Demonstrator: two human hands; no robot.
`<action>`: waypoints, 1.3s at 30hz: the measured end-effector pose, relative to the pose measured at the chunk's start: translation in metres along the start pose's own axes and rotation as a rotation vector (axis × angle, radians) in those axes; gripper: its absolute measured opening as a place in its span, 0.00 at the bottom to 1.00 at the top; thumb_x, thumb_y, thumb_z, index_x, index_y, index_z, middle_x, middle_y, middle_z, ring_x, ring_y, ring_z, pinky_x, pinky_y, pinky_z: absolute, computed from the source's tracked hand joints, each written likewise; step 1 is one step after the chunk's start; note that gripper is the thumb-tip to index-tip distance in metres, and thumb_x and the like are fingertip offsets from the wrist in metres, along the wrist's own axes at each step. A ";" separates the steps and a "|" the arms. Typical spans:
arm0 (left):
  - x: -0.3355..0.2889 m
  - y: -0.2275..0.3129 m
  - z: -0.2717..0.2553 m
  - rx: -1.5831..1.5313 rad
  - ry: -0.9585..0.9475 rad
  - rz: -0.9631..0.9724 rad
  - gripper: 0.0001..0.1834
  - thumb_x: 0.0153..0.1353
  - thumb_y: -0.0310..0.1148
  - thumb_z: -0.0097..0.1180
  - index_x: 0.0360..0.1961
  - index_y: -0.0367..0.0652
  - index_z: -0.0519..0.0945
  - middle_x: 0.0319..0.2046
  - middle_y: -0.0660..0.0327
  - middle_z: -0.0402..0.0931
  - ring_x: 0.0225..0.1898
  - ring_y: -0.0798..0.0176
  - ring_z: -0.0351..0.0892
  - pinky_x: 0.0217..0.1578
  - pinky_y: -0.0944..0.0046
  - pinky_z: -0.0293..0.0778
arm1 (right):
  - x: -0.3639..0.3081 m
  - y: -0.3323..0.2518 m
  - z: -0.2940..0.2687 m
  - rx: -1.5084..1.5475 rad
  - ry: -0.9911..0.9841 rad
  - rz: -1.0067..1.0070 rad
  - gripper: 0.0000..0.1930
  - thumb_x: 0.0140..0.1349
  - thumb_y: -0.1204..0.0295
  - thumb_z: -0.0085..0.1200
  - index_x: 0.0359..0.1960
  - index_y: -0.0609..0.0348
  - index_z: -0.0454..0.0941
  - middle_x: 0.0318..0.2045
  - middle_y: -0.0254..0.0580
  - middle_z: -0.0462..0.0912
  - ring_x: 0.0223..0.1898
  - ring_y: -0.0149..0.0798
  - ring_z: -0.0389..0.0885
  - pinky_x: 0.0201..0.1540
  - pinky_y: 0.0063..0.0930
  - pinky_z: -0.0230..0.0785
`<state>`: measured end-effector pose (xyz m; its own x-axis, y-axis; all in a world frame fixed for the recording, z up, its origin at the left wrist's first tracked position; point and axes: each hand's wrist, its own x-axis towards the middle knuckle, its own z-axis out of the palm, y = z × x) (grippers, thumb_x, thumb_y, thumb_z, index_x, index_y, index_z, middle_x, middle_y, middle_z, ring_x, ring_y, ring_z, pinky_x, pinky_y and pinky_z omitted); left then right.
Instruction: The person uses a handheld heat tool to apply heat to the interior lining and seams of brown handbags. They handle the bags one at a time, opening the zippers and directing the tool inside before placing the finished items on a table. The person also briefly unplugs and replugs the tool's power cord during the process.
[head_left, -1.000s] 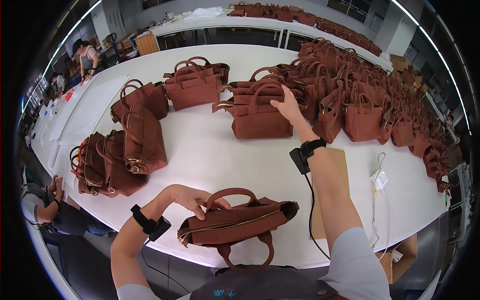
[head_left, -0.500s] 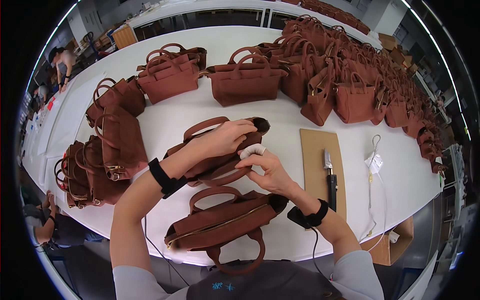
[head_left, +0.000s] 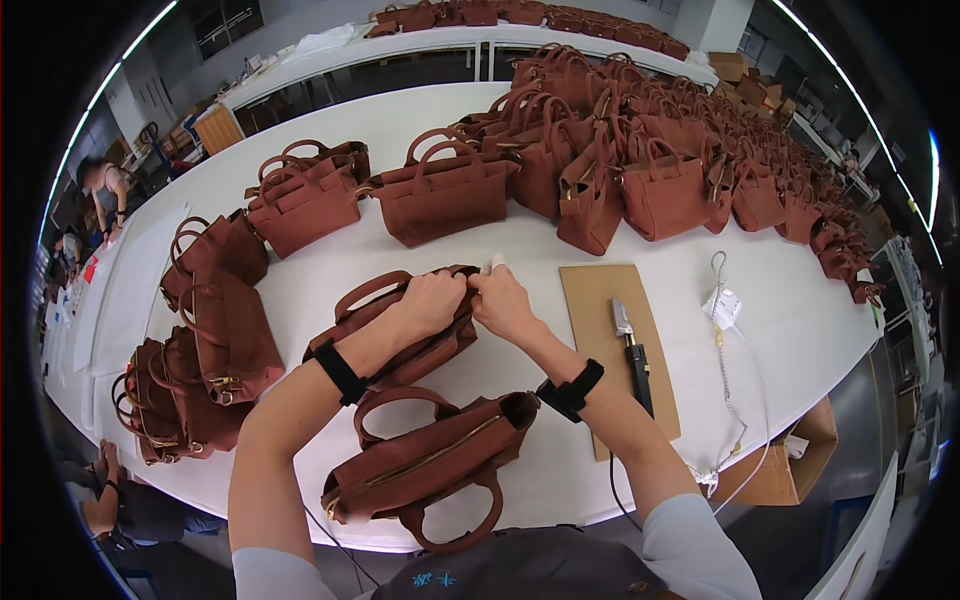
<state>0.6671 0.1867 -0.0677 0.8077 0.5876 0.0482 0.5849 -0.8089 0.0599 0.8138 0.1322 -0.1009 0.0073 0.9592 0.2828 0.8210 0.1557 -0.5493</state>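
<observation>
A brown handbag [head_left: 400, 345] lies on its side on the white table [head_left: 700, 330] in front of me. My left hand [head_left: 432, 300] grips its upper right corner, and my right hand [head_left: 503, 303] pinches the same corner from the right, with a bit of white showing at a fingertip. Both wrists carry black bands. A second brown handbag [head_left: 430, 462] lies closer to me at the table's front edge, untouched, its handles spread out.
A brown cutting board [head_left: 600, 300] with a black-handled knife [head_left: 632, 352] lies right of my hands. A white tag on a cord [head_left: 722, 305] lies beyond it. Several brown handbags crowd the far right [head_left: 650, 180] and left [head_left: 220, 330]. Other people work at far left [head_left: 105, 190].
My right hand came back from the far row of bags. Both hands now hold the corner of a bag lying on the table beyond the first one.
</observation>
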 end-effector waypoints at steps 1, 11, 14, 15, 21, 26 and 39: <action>0.003 0.002 -0.005 -0.029 -0.029 -0.016 0.10 0.51 0.27 0.53 0.33 0.31 0.73 0.29 0.44 0.78 0.32 0.43 0.80 0.32 0.50 0.76 | -0.001 0.002 0.000 -0.023 -0.018 0.015 0.13 0.49 0.76 0.48 0.38 0.56 0.79 0.37 0.61 0.69 0.37 0.59 0.74 0.40 0.47 0.71; -0.005 0.017 0.001 -0.134 0.066 -0.109 0.09 0.50 0.24 0.50 0.34 0.31 0.72 0.32 0.42 0.77 0.37 0.42 0.77 0.35 0.48 0.73 | 0.009 0.019 0.001 0.224 -0.194 0.075 0.13 0.47 0.74 0.50 0.35 0.58 0.83 0.29 0.63 0.78 0.35 0.56 0.75 0.43 0.40 0.70; -0.014 0.017 0.007 0.065 0.070 -0.061 0.09 0.52 0.26 0.50 0.34 0.33 0.72 0.33 0.46 0.76 0.36 0.46 0.78 0.34 0.52 0.74 | 0.005 0.011 0.002 0.182 -0.162 -0.016 0.13 0.48 0.74 0.51 0.35 0.58 0.83 0.30 0.63 0.78 0.37 0.57 0.74 0.45 0.40 0.69; -0.019 0.017 0.009 0.140 0.081 -0.030 0.09 0.52 0.26 0.50 0.34 0.33 0.72 0.33 0.47 0.75 0.36 0.48 0.77 0.33 0.53 0.74 | 0.005 0.011 0.004 0.173 -0.159 -0.028 0.12 0.48 0.74 0.51 0.35 0.58 0.83 0.30 0.63 0.78 0.38 0.57 0.73 0.45 0.41 0.68; -0.021 0.005 0.012 0.254 0.167 0.212 0.08 0.53 0.28 0.49 0.33 0.35 0.72 0.30 0.52 0.72 0.34 0.53 0.76 0.34 0.57 0.73 | -0.004 0.016 0.002 0.261 -0.099 -0.022 0.10 0.49 0.74 0.53 0.34 0.56 0.83 0.30 0.56 0.79 0.38 0.54 0.73 0.44 0.39 0.68; -0.035 -0.011 0.000 -0.010 0.032 0.198 0.14 0.48 0.22 0.49 0.38 0.33 0.71 0.33 0.49 0.73 0.38 0.46 0.74 0.41 0.53 0.71 | -0.009 0.001 0.000 0.397 -0.150 -0.026 0.08 0.50 0.74 0.55 0.33 0.55 0.83 0.29 0.52 0.80 0.41 0.50 0.70 0.45 0.38 0.66; -0.061 -0.016 -0.037 0.143 0.067 0.446 0.08 0.50 0.27 0.51 0.31 0.37 0.69 0.30 0.53 0.70 0.33 0.53 0.74 0.31 0.58 0.73 | -0.029 -0.007 -0.025 -0.129 -0.048 -0.096 0.10 0.52 0.74 0.50 0.36 0.53 0.80 0.34 0.53 0.73 0.42 0.53 0.74 0.38 0.45 0.72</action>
<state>0.6062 0.1645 -0.0348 0.9786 0.1786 0.1026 0.1903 -0.9745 -0.1188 0.8226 0.0979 -0.0855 -0.0996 0.9520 0.2893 0.8832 0.2185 -0.4149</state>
